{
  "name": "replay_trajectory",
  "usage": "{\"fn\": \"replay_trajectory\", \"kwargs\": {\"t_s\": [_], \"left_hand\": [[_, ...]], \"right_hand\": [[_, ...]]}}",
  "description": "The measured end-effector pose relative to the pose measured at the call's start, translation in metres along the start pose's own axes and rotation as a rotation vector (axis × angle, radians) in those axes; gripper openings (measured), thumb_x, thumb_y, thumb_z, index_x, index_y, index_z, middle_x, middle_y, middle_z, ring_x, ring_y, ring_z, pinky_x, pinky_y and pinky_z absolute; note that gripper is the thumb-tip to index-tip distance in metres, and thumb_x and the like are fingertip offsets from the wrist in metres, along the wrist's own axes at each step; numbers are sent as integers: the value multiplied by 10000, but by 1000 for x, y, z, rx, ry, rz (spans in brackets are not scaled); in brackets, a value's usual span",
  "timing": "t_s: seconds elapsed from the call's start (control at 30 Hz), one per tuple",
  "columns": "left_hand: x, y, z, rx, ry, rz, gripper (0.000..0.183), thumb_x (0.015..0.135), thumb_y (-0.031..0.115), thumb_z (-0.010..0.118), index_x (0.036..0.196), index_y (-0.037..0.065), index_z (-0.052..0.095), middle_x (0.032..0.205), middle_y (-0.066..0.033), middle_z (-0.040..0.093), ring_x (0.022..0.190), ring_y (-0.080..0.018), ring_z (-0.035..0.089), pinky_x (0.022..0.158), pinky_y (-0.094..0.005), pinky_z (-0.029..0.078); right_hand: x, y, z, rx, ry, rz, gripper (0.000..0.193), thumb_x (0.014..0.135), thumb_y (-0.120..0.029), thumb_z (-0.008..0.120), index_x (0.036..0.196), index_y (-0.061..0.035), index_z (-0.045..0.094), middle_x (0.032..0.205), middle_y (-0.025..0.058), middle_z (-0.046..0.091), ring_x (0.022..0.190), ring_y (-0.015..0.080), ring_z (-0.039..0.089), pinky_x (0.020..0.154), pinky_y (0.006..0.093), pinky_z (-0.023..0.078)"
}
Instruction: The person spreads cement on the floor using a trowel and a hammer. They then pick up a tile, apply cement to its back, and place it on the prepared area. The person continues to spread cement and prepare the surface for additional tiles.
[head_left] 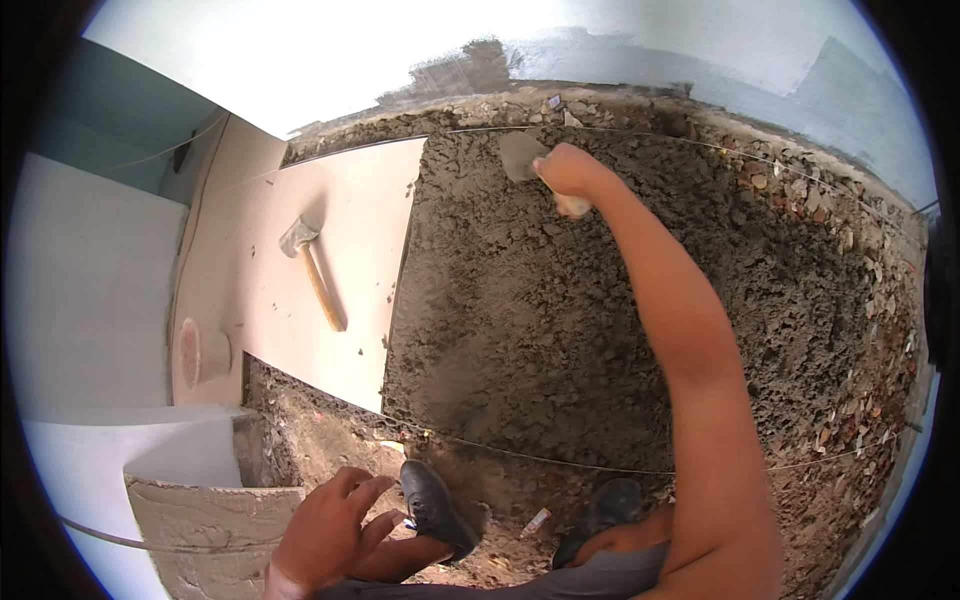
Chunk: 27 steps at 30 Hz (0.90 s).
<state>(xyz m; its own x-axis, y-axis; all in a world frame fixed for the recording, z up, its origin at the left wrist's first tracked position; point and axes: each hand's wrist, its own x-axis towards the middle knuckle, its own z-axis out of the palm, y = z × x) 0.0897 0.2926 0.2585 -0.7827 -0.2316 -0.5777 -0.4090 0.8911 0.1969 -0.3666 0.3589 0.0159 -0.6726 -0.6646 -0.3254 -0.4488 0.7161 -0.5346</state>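
Observation:
My right hand (568,172) is stretched far forward, its fingers wrapped around a trowel (519,155). The trowel's flat grey blade rests at or just above the far edge of a bed of rough wet mortar (530,310); whether it touches cannot be made out. Nearer to me, my left hand (335,525) hangs over my leg with its fingers apart and nothing in them. Left of the mortar lie large cream tiles (355,230). On these rests a mallet (312,270) with a grey head and a wooden handle.
Taut strings (560,464) run along the mortar's near and far sides. A white bucket (205,352) stands on the tiles at the left. Broken rubble (800,190) lines the far right. A pale wall (640,45) rises behind. My shoes (432,500) are on bare dirt.

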Motion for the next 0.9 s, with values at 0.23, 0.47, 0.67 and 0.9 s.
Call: {"fn": "replay_trajectory", "kwargs": {"t_s": [0.23, 0.47, 0.67, 0.9], "left_hand": [[-5, -2, -1, -13, 10, -13, 393, 860, 309, 701, 1174, 84, 625, 1076, -163, 595, 926, -357, 638, 788, -413, 530], [-15, -7, -3, 21, 52, -10, 386, 847, 286, 719, 1157, 74, 633, 1080, -170, 593, 941, -365, 632, 794, -424, 525], [-34, -5, -12, -85, 8, -53, 416, 911, 250, 640, 1270, 58, 555, 1197, -209, 550, 1080, -416, 555, 903, -448, 466], [-30, -1, -14, -54, 17, 12, 396, 921, 253, 631, 1262, 65, 563, 1220, -203, 530, 1079, -414, 554, 898, -441, 470]], "right_hand": [[-64, 16, -22, -310, 68, 224, 279, 969, -200, 516, 1086, 20, 640, 973, 187, 691, 826, 343, 686, 677, 473, 563], [-94, 41, -27, -263, 238, 328, 235, 946, -168, 546, 1068, 10, 640, 1039, 195, 683, 933, 367, 677, 723, 489, 566], [-128, 107, -48, -298, 395, 408, 319, 986, -265, 502, 1058, 18, 631, 1035, 214, 675, 949, 389, 663, 776, 498, 557], [-169, 167, -69, -275, 457, 545, 317, 951, -279, 548, 1037, 19, 610, 1000, 243, 667, 958, 408, 655, 795, 510, 545]]}}
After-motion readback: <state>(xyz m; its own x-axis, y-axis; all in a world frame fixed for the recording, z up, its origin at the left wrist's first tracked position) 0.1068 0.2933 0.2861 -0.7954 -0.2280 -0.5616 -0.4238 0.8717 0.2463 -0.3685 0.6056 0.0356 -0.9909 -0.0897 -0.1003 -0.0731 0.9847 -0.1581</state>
